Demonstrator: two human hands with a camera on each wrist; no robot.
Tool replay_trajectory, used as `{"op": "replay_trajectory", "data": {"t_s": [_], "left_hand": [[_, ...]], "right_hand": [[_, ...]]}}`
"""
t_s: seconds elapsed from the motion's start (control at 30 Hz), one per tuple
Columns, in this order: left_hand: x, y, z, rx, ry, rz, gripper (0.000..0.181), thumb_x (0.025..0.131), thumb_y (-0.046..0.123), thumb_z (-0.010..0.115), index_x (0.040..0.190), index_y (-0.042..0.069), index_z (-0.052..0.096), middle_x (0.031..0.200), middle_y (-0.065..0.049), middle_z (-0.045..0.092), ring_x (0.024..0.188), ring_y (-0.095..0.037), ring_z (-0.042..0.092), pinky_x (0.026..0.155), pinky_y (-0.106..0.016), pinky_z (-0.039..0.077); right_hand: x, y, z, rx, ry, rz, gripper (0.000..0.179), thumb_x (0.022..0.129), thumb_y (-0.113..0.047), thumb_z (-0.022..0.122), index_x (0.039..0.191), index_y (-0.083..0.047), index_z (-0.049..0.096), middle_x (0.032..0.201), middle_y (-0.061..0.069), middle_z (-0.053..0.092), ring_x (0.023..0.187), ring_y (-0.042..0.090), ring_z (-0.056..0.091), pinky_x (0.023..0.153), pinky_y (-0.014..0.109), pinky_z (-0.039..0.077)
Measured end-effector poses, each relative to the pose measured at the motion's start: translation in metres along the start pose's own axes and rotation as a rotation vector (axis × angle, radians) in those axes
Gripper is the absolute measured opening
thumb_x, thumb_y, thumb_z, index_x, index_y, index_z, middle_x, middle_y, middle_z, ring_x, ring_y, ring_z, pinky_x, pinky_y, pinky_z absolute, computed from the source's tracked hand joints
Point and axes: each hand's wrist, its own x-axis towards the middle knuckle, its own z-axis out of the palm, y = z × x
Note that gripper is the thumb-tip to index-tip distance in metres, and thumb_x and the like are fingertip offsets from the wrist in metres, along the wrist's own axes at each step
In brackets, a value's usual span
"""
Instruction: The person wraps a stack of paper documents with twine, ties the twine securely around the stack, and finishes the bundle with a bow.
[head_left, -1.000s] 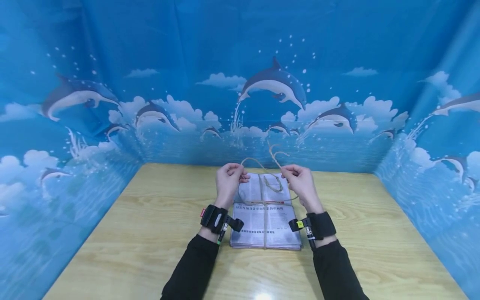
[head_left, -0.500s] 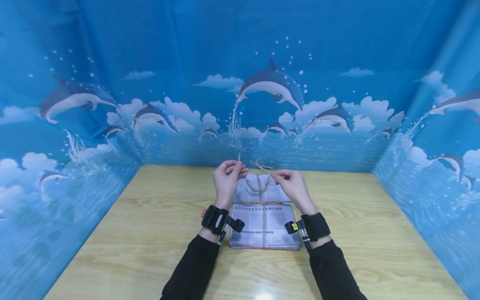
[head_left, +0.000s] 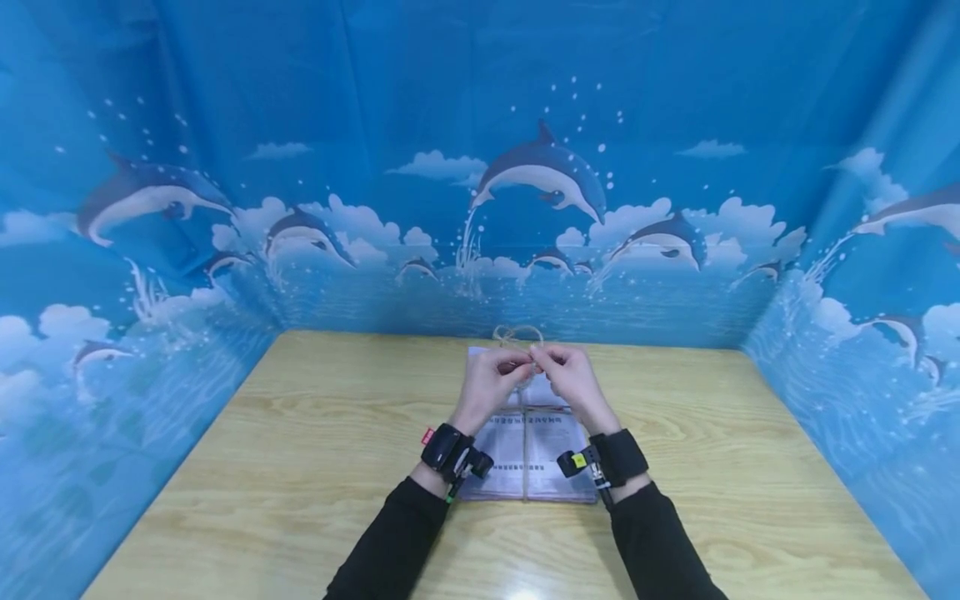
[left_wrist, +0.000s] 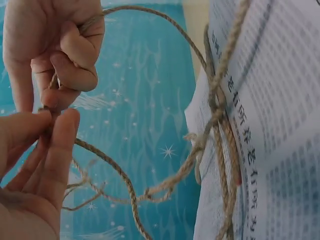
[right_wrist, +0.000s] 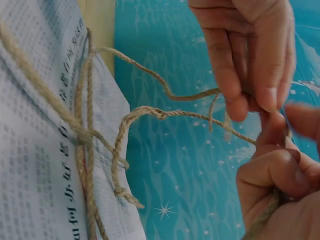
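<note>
A bundle of folded newspapers (head_left: 498, 450) lies on the table, wrapped crosswise with thin brown twine (head_left: 527, 450). Over its far half my two hands meet. My left hand (head_left: 489, 382) pinches a strand between straight fingertips and thumb, as the left wrist view shows with the twine (left_wrist: 117, 170) trailing below it. Fingers of my right hand (head_left: 576, 383) curl round the twine, and in the right wrist view its fingertips touch the left ones. A knot (left_wrist: 216, 107) sits on the bundle where strands cross. The exact grip point is hidden between the fingers.
The wood-grain table (head_left: 322, 433) stretches to both sides of the bundle. A blue dolphin-printed curtain (head_left: 420, 208) stands behind and at both sides. Loose twine loops rise past the bundle's far edge. Each wrist wears a black strap with a small camera.
My hands, earlier apart with separate twine ends, have come together over the bundle. The left moved right and slightly nearer; the right moved left. A twine loop now stands beyond the fingers.
</note>
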Motion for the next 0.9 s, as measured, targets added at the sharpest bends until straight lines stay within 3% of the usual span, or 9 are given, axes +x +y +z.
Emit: {"op": "replay_trajectory", "data": {"t_s": [0.2, 0.37, 0.43, 0.5, 0.6, 0.67, 0.77, 0.83, 0.9], "left_hand": [[-0.001, -0.001, -0.002, 0.183, -0.019, 0.016, 0.03, 0.096, 0.02, 0.065, 0.124, 0.01, 0.065, 0.088, -0.004, 0.074, 0.075, -0.012, 0.07, 0.068, -0.021, 0.055], [0.0, -0.006, -0.008, 0.446, 0.033, 0.135, 0.016, 0.093, 0.022, 0.068, 0.105, 0.015, 0.076, 0.086, 0.001, 0.063, 0.072, -0.01, 0.055, 0.06, -0.022, 0.043], [0.002, -0.006, -0.01, 0.531, 0.049, 0.2, 0.014, 0.091, 0.025, 0.071, 0.1, 0.017, 0.078, 0.092, -0.001, 0.057, 0.079, -0.014, 0.049, 0.066, -0.025, 0.04], [0.003, -0.005, -0.013, 0.569, 0.026, 0.237, 0.015, 0.092, 0.028, 0.07, 0.099, 0.018, 0.078, 0.099, -0.003, 0.054, 0.089, -0.018, 0.048, 0.075, -0.031, 0.04], [0.004, -0.004, -0.015, 0.548, -0.083, 0.239, 0.019, 0.097, 0.031, 0.062, 0.097, 0.019, 0.076, 0.096, -0.001, 0.061, 0.087, -0.017, 0.052, 0.076, -0.033, 0.042], [0.003, -0.003, -0.016, 0.485, -0.206, 0.179, 0.024, 0.101, 0.033, 0.054, 0.092, 0.019, 0.072, 0.08, 0.003, 0.061, 0.073, -0.013, 0.054, 0.067, -0.028, 0.043], [0.002, -0.003, -0.014, 0.404, -0.366, 0.076, 0.035, 0.105, 0.034, 0.045, 0.081, 0.016, 0.063, 0.061, 0.005, 0.048, 0.052, -0.009, 0.044, 0.051, -0.024, 0.036], [0.002, -0.001, -0.014, 0.373, -0.392, 0.023, 0.037, 0.105, 0.035, 0.044, 0.077, 0.016, 0.061, 0.059, 0.006, 0.045, 0.05, -0.008, 0.042, 0.049, -0.023, 0.034], [0.003, 0.0, -0.014, 0.333, -0.349, -0.002, 0.036, 0.105, 0.034, 0.046, 0.078, 0.017, 0.062, 0.058, 0.006, 0.043, 0.049, -0.009, 0.041, 0.048, -0.024, 0.033]], "right_hand": [[-0.003, -0.005, 0.002, 0.019, -0.019, 0.026, 0.03, 0.102, -0.03, 0.054, 0.091, -0.005, 0.064, 0.064, -0.004, 0.051, 0.042, 0.006, 0.027, 0.043, 0.023, 0.025], [0.0, -0.001, 0.001, 0.066, -0.027, 0.059, 0.03, 0.103, -0.029, 0.052, 0.102, -0.002, 0.067, 0.068, -0.003, 0.061, 0.046, 0.005, 0.038, 0.042, 0.021, 0.03], [0.003, 0.003, 0.001, 0.096, 0.0, 0.062, 0.033, 0.102, -0.028, 0.053, 0.111, 0.001, 0.066, 0.074, -0.002, 0.067, 0.051, 0.005, 0.045, 0.043, 0.018, 0.034], [0.004, 0.003, 0.002, 0.14, 0.026, 0.07, 0.032, 0.103, -0.025, 0.052, 0.113, 0.002, 0.066, 0.079, -0.001, 0.07, 0.054, 0.005, 0.053, 0.044, 0.018, 0.038], [0.005, 0.003, 0.001, 0.231, 0.044, 0.089, 0.032, 0.104, -0.022, 0.05, 0.116, 0.005, 0.062, 0.084, -0.001, 0.071, 0.06, 0.005, 0.061, 0.046, 0.017, 0.043], [0.006, 0.003, -0.001, 0.297, 0.036, 0.112, 0.032, 0.104, -0.022, 0.048, 0.118, 0.004, 0.06, 0.086, -0.001, 0.071, 0.063, 0.005, 0.064, 0.049, 0.018, 0.046], [0.006, 0.003, -0.003, 0.351, 0.019, 0.136, 0.032, 0.105, -0.024, 0.045, 0.12, 0.002, 0.057, 0.09, 0.001, 0.071, 0.069, 0.006, 0.067, 0.056, 0.018, 0.051], [0.006, 0.003, -0.003, 0.32, 0.013, 0.125, 0.033, 0.106, -0.024, 0.044, 0.121, 0.002, 0.057, 0.092, 0.003, 0.07, 0.072, 0.007, 0.067, 0.061, 0.019, 0.054], [0.006, 0.003, -0.004, 0.276, 0.01, 0.103, 0.034, 0.106, -0.024, 0.044, 0.12, 0.004, 0.057, 0.094, 0.006, 0.07, 0.075, 0.008, 0.068, 0.066, 0.022, 0.056]]}}
